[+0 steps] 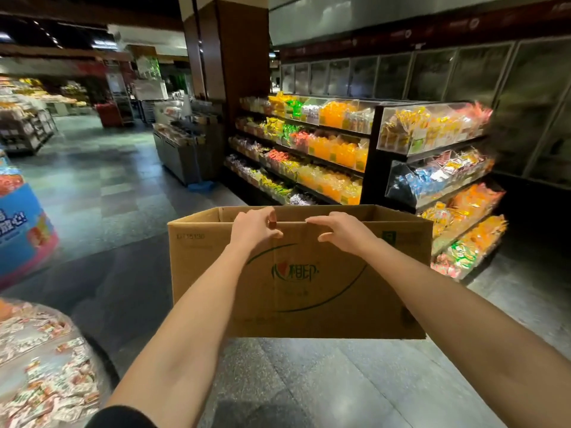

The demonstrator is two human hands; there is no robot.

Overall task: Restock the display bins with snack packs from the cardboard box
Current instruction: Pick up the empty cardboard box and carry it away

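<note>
A brown cardboard box with green print is held up off the floor in front of me, its top open and its inside hidden. My left hand grips the near top rim, fingers curled over the edge. My right hand holds the same rim a little to the right, fingers over the edge and thumb on the outer face. Clear display bins full of colourful snack packs stand on tiered shelves beyond the box at the right.
A longer rack of snack bins runs back towards a dark pillar. A round bin of wrapped sweets sits at the lower left, with a blue promotional stand above it. Grey tiled floor stretches ahead.
</note>
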